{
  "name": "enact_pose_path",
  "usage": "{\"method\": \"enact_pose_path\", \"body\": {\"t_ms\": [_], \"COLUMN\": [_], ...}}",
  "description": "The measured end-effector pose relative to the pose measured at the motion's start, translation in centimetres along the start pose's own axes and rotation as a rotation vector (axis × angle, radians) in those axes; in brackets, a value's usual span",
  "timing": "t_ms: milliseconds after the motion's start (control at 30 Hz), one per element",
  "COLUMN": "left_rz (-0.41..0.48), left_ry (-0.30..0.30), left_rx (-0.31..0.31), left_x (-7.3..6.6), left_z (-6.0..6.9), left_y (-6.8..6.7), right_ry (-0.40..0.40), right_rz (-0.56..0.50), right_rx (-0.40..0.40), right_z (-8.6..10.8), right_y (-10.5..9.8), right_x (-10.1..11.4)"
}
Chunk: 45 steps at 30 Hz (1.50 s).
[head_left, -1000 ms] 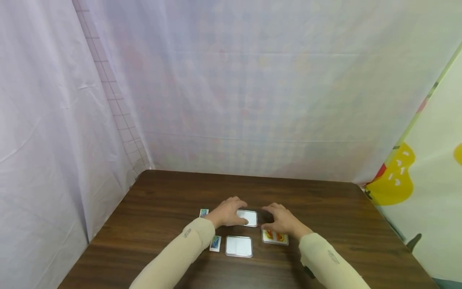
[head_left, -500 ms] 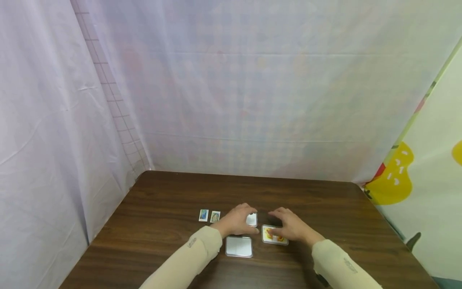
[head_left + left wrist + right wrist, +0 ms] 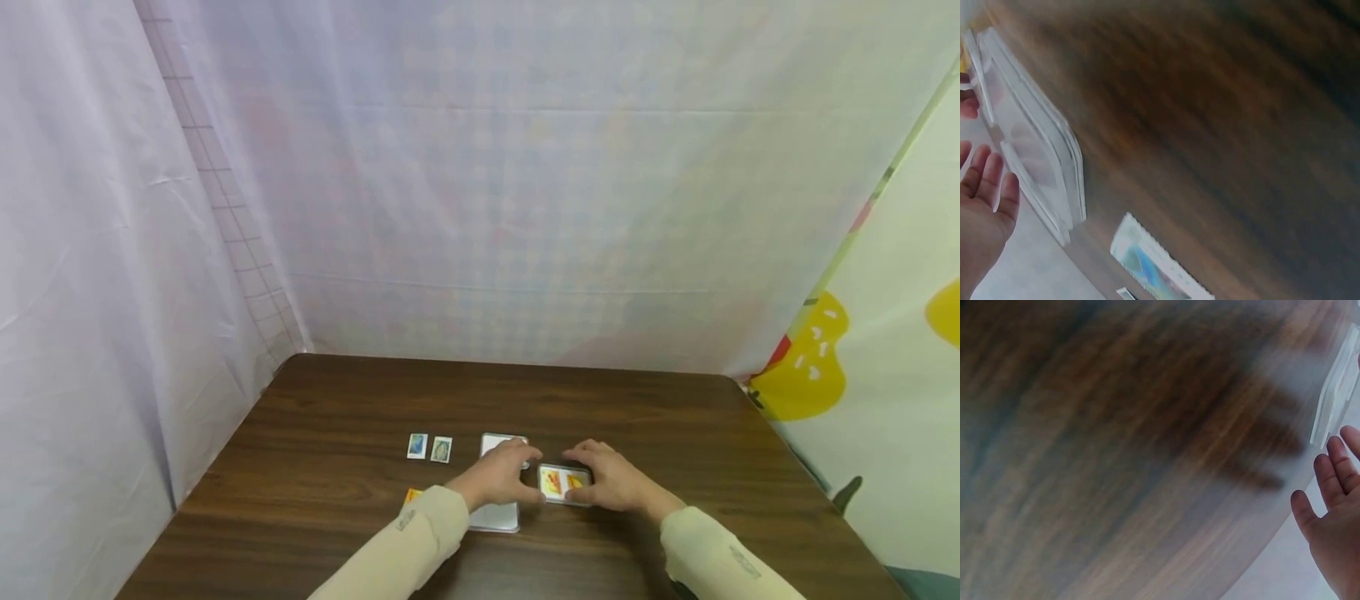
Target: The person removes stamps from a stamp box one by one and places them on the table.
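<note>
On the brown bench (image 3: 360, 400) before pale curtains (image 3: 480, 208), a flat case (image 3: 562, 483) with two yellow pictures lies between the left hand (image 3: 501, 475) and right hand (image 3: 613, 478), both with thumb and fingers wide apart; whether the right thumb touches it, I cannot tell.

Left arm (image 3: 397, 546) and right arm (image 3: 723, 554) both reach forward, angled inward, pale sleeves, wrists bare. Left hand (image 3: 498, 475) and right hand (image 3: 611, 479) face each other, apart. Each: thumb away from fingers, loose C shape. Wrist views: fingers slightly bent, relaxed, both sides.
</note>
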<state>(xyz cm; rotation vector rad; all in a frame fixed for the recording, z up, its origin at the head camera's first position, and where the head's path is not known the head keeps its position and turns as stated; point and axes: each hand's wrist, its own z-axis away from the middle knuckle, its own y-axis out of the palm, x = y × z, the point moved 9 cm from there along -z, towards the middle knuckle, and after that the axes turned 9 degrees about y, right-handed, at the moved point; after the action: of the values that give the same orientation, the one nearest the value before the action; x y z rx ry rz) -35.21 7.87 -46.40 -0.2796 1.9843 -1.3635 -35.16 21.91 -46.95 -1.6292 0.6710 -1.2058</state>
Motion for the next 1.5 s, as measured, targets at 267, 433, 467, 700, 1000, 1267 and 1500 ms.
{"method": "enact_pose_path", "body": {"t_ms": [267, 433, 467, 700, 1000, 1267, 1500], "left_rz": [-0.014, -0.022, -0.024, -0.026, -0.045, -0.094, -0.118], "left_ry": [-0.021, -0.01, -0.005, 0.032, 0.055, 0.025, -0.01], "left_rx": [-0.008, -0.011, -0.01, -0.023, -0.018, 0.019, 0.048], "left_x": [-0.1, -0.5, -0.6, -1.0, -1.2, -1.4, -1.3], "left_z": [0.0, -0.1, -0.1, -0.3, -0.6, -0.8, -1.0], "left_y": [0.1, 0.2, 0.2, 0.3, 0.9, 1.6, 2.1], "right_ry": [-0.013, 0.001, 0.005, 0.008, -0.017, -0.026, -0.021], "right_rz": [0.033, 0.052, 0.052, 0.053, 0.063, 0.066, 0.06], "right_rx": [0.024, 0.037, 0.04, 0.057, 0.063, 0.061, 0.063], "right_z": [0.0, 0.3, 0.4, 0.5, 0.6, 0.7, 0.7], "right_y": [0.6, 0.8, 0.9, 0.9, 1.0, 1.0, 0.8], "right_x": [0.2, 0.1, 0.0, 0.0, 0.0, -0.1, 0.1]}}
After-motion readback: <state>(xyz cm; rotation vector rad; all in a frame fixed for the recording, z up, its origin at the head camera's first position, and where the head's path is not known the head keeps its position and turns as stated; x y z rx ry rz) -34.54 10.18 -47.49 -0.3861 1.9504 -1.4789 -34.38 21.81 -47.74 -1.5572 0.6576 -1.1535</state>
